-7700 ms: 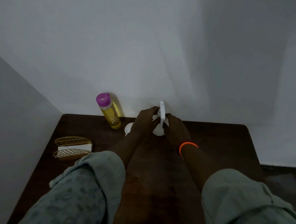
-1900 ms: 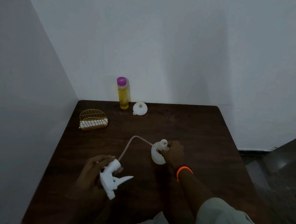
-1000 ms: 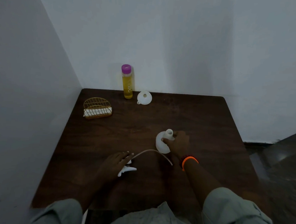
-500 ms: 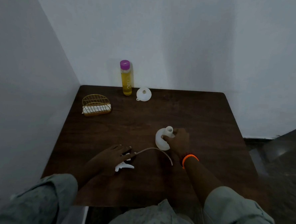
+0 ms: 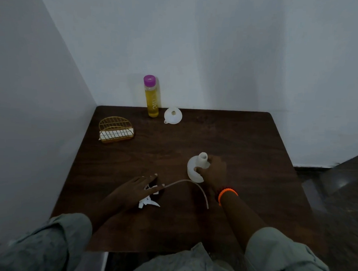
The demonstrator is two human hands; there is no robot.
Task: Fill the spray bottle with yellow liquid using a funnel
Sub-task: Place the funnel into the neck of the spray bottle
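The white spray bottle (image 5: 194,167) stands uncapped near the middle of the dark wooden table (image 5: 246,152), and my right hand (image 5: 212,173) grips its body. Its white trigger head (image 5: 148,203) lies on the table to the left, with a long curved tube (image 5: 192,183) trailing right. My left hand (image 5: 137,190) rests over the trigger head with fingers stretched out straight. A bottle of yellow liquid (image 5: 152,97) with a purple cap stands at the back edge. The white funnel (image 5: 173,115) lies beside it on the right.
A gold wire holder (image 5: 116,130) with white paper in it sits at the back left. White walls close in the table at the back and left. The floor drops away past the right edge.
My left hand has set the trigger head down on the table and its fingers have straightened over it. My right hand stays on the spray bottle.
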